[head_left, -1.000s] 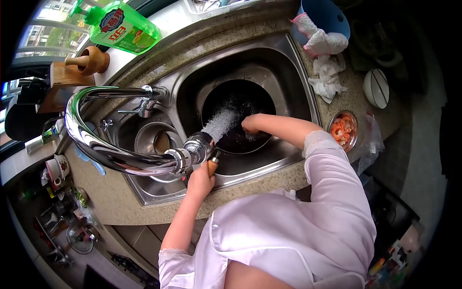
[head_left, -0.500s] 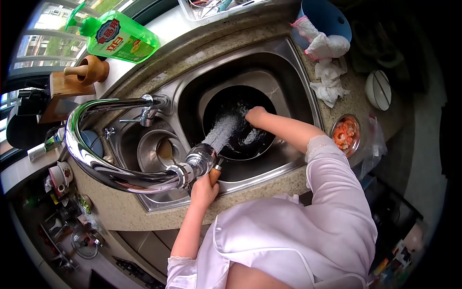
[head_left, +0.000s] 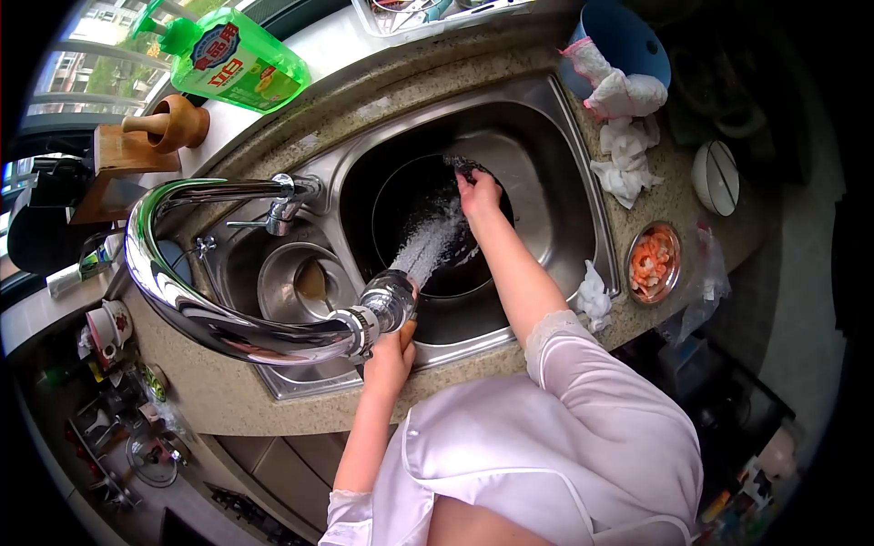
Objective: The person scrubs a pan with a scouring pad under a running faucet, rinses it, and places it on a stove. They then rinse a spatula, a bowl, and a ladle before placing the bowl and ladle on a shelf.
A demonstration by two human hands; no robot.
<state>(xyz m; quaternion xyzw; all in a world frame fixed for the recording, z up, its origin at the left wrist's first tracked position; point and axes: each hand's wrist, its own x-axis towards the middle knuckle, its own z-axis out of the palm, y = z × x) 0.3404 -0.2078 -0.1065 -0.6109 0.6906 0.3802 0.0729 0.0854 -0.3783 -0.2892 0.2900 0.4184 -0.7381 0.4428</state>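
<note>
A black pan (head_left: 410,196) lies in the large basin of the steel sink (head_left: 596,209). My left hand (head_left: 390,358) is wrapped round the pan's wooden handle, just under the faucet head (head_left: 387,300). Water (head_left: 430,247) sprays from that head into the pan. At the pan's far right rim is my right hand (head_left: 478,193), its fingers closed on a small dark, wet thing that I cannot make out.
A steel bowl (head_left: 273,282) stands in the small basin. Right of the sink are white cloths (head_left: 628,168), a blue container (head_left: 651,50), a bowl of shrimp (head_left: 654,264) and a white bowl (head_left: 716,177). A green soap bottle (head_left: 241,68) stands at the back left.
My right hand has moved from the pan's middle right up to its far rim. A crumpled white cloth at the sink's right edge has come into sight. My left hand stays at the handle.
</note>
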